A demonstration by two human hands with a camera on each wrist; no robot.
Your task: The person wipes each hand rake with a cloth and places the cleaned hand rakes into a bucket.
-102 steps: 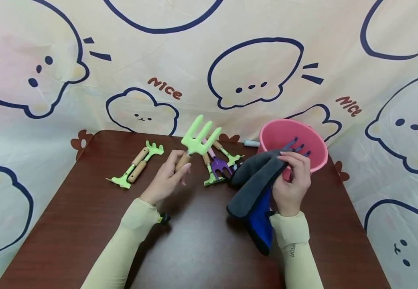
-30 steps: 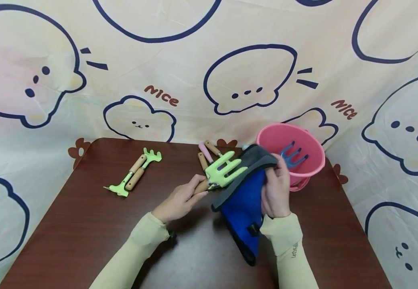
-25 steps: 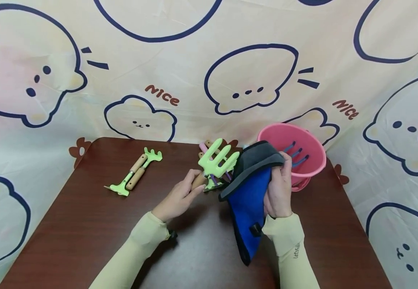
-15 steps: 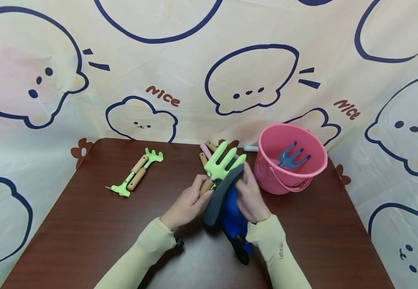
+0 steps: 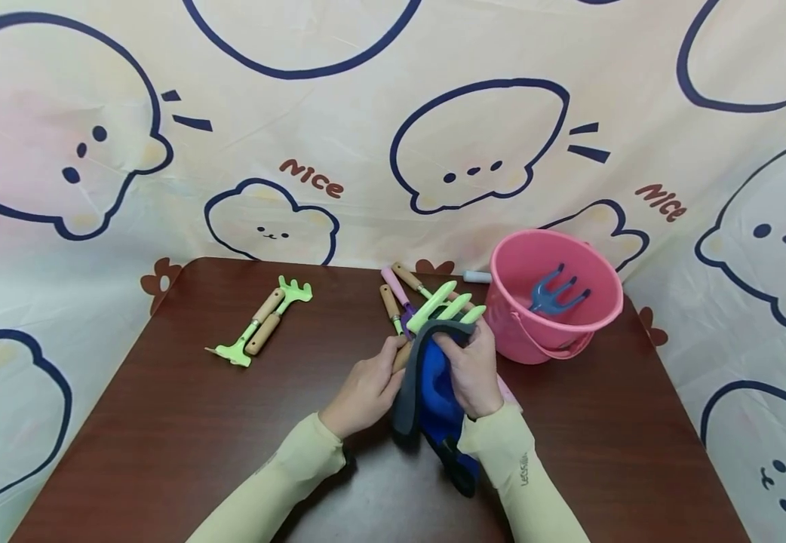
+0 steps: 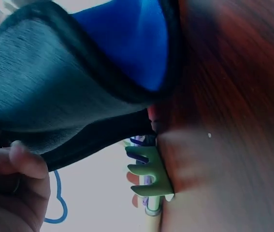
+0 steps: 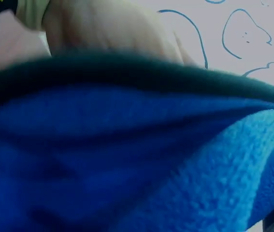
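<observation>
My left hand (image 5: 363, 388) grips the wooden handle of a light green hand fork (image 5: 431, 305), its tines pointing up and right. In my right hand (image 5: 472, 375) is a cloth (image 5: 439, 385), grey on one side and blue plush on the other, with black edging. The cloth folds around the lower part of the fork's head, hiding it, while the tine tips show above. In the left wrist view, my left fingers (image 6: 23, 166) lie at the grey side of the cloth (image 6: 45, 82). Blue plush cloth (image 7: 127, 145) fills most of the right wrist view.
Behind the hands lie several small garden tools, including one with a pink handle (image 5: 394, 283). A pink bucket (image 5: 511, 332) at right holds a blue fork (image 5: 548, 302). Two green tools (image 5: 267, 320) lie at left. A pink piece (image 5: 508, 394) shows beside my right wrist.
My right hand has brought the cloth left from in front of the bucket and folded it around the fork's head. The left hand, still holding the fork, has shifted right.
</observation>
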